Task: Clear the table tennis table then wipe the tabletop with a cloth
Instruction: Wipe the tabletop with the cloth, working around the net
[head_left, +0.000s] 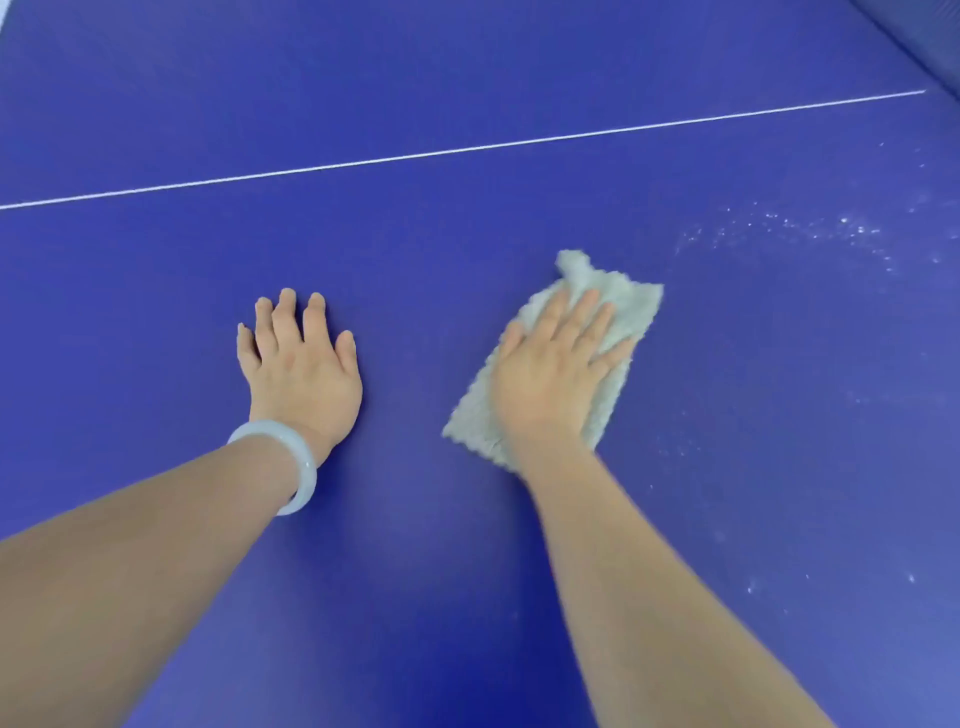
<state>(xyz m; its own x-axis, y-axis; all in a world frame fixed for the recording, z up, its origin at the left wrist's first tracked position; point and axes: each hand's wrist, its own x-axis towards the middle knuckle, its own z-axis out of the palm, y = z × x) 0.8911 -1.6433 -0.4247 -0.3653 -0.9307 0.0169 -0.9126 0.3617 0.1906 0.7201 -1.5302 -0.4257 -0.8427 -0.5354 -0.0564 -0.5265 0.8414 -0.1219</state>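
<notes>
Two hands lie flat on the blue table (467, 571) in my head view, both reaching forward from bare forearms. My left hand (301, 374) rests palm down on the bare surface, its fingers straight and a little spread, holding nothing. A pale, glassy bangle (301, 467) sits on that wrist. My right hand (550, 374) is also laid out flat, fingers straight and fanned, and it presses down on the cloth (618, 312) rather than gripping it. I see no finger curled round the fabric.

The cloth is a pale grey-green piece with a scalloped edge. It lies flat on the table under my right palm and sticks out on every side of the hand. Its far corner is bunched up into a small peak just past my fingertips. The cloth is well to the right of my left hand, with bare blue surface between them. The right hand and forearm look slightly blurred.

Beyond both hands a thin white line (467, 149) runs across the table, rising toward the right. To the right of the cloth, apart from it, a scatter of white specks (810, 234) dusts the surface, and a few more specks show lower down near the right edge.
</notes>
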